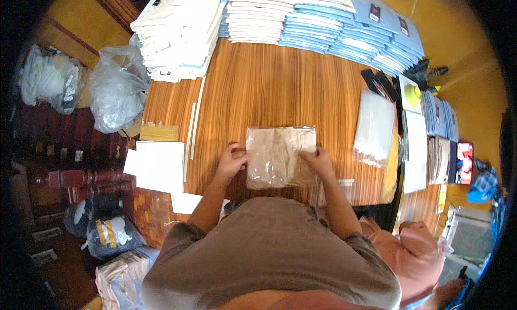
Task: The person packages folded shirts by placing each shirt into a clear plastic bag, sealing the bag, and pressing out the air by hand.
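Observation:
In front of me at the table's near edge lies a clear plastic bag (274,159) with a folded beige garment inside, glossy and creased. My left hand (233,160) has its fingers bent at the bag's left edge, pinching it. At the opposite side, my right hand (319,163) grips the right edge, the thumb on top and the other fingers partly hidden. The wooden table (258,89) lies under the bag.
Stacks of cream garments (177,35) and blue packed shirts (371,33) line the far edge. White sheets (160,166) lie left, a pile of clear bags (374,124) right. A dark case (379,84) sits beyond it. Another person's pink clothing (404,251) shows lower right.

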Demonstrator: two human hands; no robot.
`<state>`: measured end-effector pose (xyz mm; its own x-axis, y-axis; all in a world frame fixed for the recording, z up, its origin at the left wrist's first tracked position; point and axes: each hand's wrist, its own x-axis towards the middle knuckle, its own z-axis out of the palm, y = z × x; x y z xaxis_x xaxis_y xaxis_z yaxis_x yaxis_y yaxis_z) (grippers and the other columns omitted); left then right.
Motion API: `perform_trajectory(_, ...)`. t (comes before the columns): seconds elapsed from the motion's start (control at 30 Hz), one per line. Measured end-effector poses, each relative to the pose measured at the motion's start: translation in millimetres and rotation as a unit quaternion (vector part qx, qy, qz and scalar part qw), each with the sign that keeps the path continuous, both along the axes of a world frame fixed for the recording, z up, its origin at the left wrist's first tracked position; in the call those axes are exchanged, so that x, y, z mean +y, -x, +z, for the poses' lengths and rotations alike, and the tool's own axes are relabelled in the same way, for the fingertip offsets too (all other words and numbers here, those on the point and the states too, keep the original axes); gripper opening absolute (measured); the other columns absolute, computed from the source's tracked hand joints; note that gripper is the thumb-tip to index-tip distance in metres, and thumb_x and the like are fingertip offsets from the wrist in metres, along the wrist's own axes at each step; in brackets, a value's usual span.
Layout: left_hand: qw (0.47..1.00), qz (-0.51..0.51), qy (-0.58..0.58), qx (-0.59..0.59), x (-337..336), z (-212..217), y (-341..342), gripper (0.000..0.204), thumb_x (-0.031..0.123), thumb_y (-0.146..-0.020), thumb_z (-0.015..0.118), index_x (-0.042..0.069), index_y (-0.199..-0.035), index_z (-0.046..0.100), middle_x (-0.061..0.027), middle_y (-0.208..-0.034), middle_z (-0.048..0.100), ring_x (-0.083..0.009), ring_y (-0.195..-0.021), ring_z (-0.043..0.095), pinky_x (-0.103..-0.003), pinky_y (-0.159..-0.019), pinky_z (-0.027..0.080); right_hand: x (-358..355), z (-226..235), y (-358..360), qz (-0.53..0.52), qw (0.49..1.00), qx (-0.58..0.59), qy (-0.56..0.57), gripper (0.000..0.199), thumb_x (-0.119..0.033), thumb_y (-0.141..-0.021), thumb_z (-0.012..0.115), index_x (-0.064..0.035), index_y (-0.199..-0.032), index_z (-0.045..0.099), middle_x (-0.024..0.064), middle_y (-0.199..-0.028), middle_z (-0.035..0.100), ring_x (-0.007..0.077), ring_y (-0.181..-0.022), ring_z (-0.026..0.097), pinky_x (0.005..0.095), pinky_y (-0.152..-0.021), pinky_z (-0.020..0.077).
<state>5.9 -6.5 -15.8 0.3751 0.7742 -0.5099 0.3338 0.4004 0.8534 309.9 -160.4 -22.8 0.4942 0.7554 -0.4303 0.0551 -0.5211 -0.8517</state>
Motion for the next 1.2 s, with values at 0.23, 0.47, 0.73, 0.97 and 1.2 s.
perform_trajectory(0.23,0.958,-0.012,0.071,-0.277,4,38,7,0.070,0.056,-0.102,0.056,0.005,-0.149,0.052,-0.0149,-0.135,0.065,-0.0225,-0.115,0.065,-0.040,-0.097,0.053,-6,175,70,-0.037,0.874,-0.401,-0.272,0.029,-0.013,-0.083,0.086,-0.0015,-0.107,0.074,0.0158,-0.104,0.064,0.0285,-0.096,0.065,0.0386,-0.082,0.0554)
perform_trajectory(0.47,0.837,-0.045,0.335,-0.431,-8,-6,4,0.087,0.069,-0.100,0.044,0.002,-0.153,0.040,-0.0187,-0.147,0.058,-0.0355,-0.130,0.060,-0.051,-0.107,0.049,-33,111,113,0.283,0.794,-0.499,-0.200,0.042,-0.009,-0.077,0.080,-0.0087,-0.118,0.073,0.0102,-0.127,0.062,0.0327,-0.126,0.060,0.0439,-0.102,0.0529)
perform_trajectory(0.73,0.981,-0.111,-0.069,-0.142,-38,-6,-30,0.045,0.006,-0.103,0.060,0.002,-0.146,0.046,-0.0089,-0.129,0.065,-0.0179,-0.115,0.062,-0.035,-0.101,0.050,-46,14,32,-0.057,0.987,-0.143,-0.037,0.065,-0.027,-0.084,0.088,0.0030,-0.134,0.060,0.0126,-0.104,0.070,0.0241,-0.093,0.068,0.0371,-0.082,0.0558)
perform_trajectory(0.97,0.951,-0.179,-0.195,-0.161,22,83,-128,0.046,0.009,-0.105,0.062,0.001,-0.147,0.047,-0.0096,-0.128,0.066,-0.0160,-0.115,0.062,-0.031,-0.097,0.052,4,81,-60,-0.094,0.969,-0.006,-0.227,0.038,-0.020,-0.101,0.071,0.0040,-0.130,0.063,0.0071,-0.108,0.073,0.0129,-0.096,0.065,0.0292,-0.083,0.0528)
perform_trajectory(1.2,0.838,-0.101,-0.537,0.005,195,234,-281,0.069,0.034,-0.093,0.079,0.006,-0.149,0.052,-0.0195,-0.146,0.058,-0.0315,-0.128,0.062,-0.046,-0.108,0.051,151,249,-318,-0.121,0.879,-0.280,-0.367,0.030,-0.022,-0.100,0.070,0.0054,-0.113,0.070,0.0150,-0.101,0.076,0.0162,-0.090,0.068,0.0303,-0.083,0.0530)
